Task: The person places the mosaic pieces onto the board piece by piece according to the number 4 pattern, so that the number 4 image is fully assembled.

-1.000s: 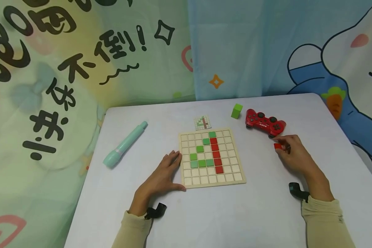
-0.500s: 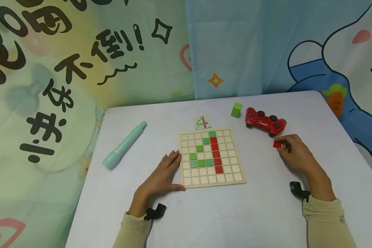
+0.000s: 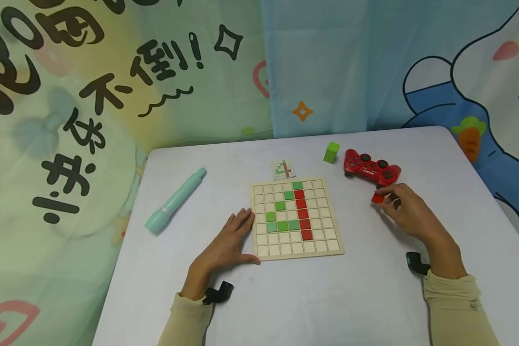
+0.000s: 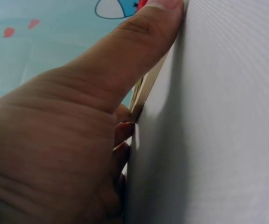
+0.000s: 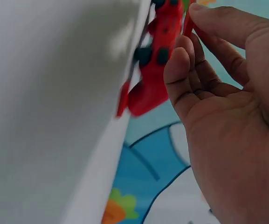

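Head view shows a small red tile (image 3: 377, 198) pinched in the right hand (image 3: 408, 214), thumb and fingertips curled round it, just in front of the red game controller (image 3: 371, 170) and off to the right of the wooden grid board (image 3: 297, 218). Right wrist view gives only a thin red sliver of the tile at the fingertips (image 5: 190, 23), so its flat face and which way its edges run cannot be told there; from the head view it looks roughly level, with no clear long axis. Left hand (image 3: 225, 247) lies flat with straight fingers on the counter (image 3: 328, 298), touching the board's left edge; the left wrist view shows the thumb (image 4: 139, 42) pressed along that edge and little else. Board carries green and red tiles among pale ones. Further out are a small pattern card (image 3: 283, 169), a green block (image 3: 330, 152) and a mint-coloured pen-like tube (image 3: 175, 201).
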A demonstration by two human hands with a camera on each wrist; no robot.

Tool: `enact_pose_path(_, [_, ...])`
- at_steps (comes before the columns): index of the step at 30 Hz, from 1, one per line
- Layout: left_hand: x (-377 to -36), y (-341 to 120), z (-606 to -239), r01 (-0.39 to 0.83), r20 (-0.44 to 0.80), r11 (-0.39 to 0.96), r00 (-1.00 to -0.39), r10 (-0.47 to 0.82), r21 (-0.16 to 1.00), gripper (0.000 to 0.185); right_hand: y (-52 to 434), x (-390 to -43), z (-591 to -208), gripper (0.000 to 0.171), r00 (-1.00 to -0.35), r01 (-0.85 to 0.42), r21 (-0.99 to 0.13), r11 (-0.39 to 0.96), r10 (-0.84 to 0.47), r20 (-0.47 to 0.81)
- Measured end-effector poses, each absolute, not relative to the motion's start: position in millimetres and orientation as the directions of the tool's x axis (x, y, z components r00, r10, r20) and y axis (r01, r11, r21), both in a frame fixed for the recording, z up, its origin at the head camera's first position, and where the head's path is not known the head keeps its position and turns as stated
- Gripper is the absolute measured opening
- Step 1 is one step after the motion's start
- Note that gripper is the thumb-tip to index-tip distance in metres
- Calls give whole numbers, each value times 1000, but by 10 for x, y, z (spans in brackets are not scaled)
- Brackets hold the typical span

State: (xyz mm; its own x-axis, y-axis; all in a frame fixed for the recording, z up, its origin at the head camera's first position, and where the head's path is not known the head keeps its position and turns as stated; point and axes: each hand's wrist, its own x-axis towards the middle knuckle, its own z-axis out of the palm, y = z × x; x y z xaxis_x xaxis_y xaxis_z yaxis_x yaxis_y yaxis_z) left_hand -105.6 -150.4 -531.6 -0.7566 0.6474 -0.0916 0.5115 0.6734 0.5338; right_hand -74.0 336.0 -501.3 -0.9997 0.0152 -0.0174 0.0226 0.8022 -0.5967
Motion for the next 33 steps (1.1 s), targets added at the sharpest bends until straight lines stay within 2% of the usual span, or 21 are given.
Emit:
enact_pose_path(8, [-1059,-1499,-5304,484,-115,696,-772,625,530,128,2884,-700,-4768,33,-977,-179,-584,792,-214,9])
enact_pose_path(13, [-1065,-1497,-5301,480,-113,696,-776,621,534,128,2530,-647,-4730,26,-928,-298,-595,747,-374,-4])
enact_pose_path(18, [-1071,-1494,-5298,472,-121,698,-776,619,538,129,2261,-611,-4773,20,-869,-347,-620,704,-489,-69])
enact_pose_path(24, [-1060,-1495,-5299,476,-112,688,-773,624,547,127,2097,-582,-4867,19,-815,-409,-620,669,-573,-81])
enact_pose_path(33, [-1050,-1486,-5289,475,-108,681,-772,627,556,126,2009,-555,-4899,16,-785,-449,-610,652,-615,-79])
